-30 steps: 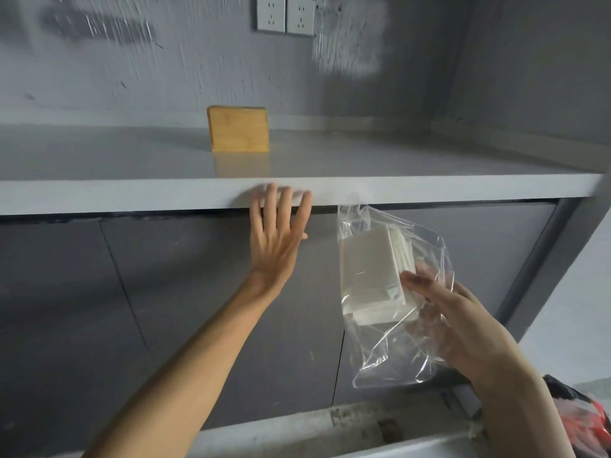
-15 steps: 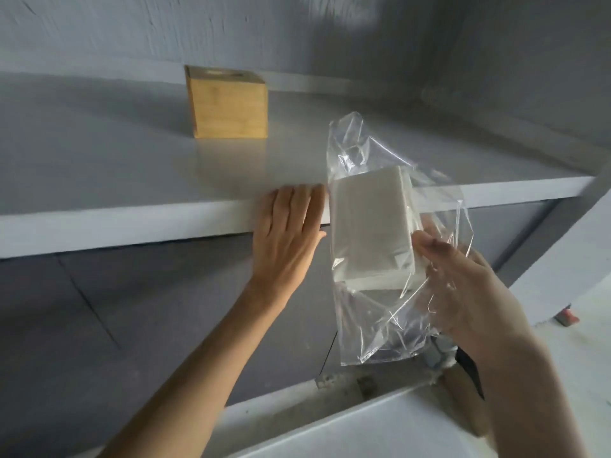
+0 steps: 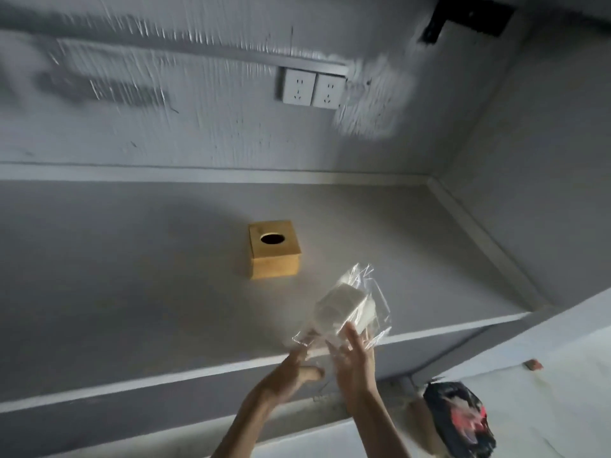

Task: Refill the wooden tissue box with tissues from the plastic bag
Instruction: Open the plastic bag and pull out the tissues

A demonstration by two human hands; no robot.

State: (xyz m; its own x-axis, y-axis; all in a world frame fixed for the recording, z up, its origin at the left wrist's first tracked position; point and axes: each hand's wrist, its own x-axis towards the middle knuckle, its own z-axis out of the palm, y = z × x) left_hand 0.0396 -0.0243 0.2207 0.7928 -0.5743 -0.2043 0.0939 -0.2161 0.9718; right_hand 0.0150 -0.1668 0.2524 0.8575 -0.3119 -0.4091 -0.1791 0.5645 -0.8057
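Note:
The wooden tissue box [image 3: 274, 248] stands on the grey counter [image 3: 132, 292], its round top hole dark. A clear plastic bag [image 3: 373, 292] with a white stack of tissues [image 3: 342, 309] inside is held over the counter's front edge, in front and to the right of the box. My left hand [image 3: 291, 375] grips the bag's lower left end. My right hand [image 3: 355, 365] holds the bag from below on its right side, fingers pressed against the plastic.
Two white wall sockets [image 3: 312, 90] sit on the back wall above the counter. A side wall closes the counter on the right. A dark bag with red print [image 3: 461, 418] lies on the floor at lower right.
My view has risen above the counter. My left hand left the counter edge and took hold of the bag. The bag moved up over the counter edge, closer to the box.

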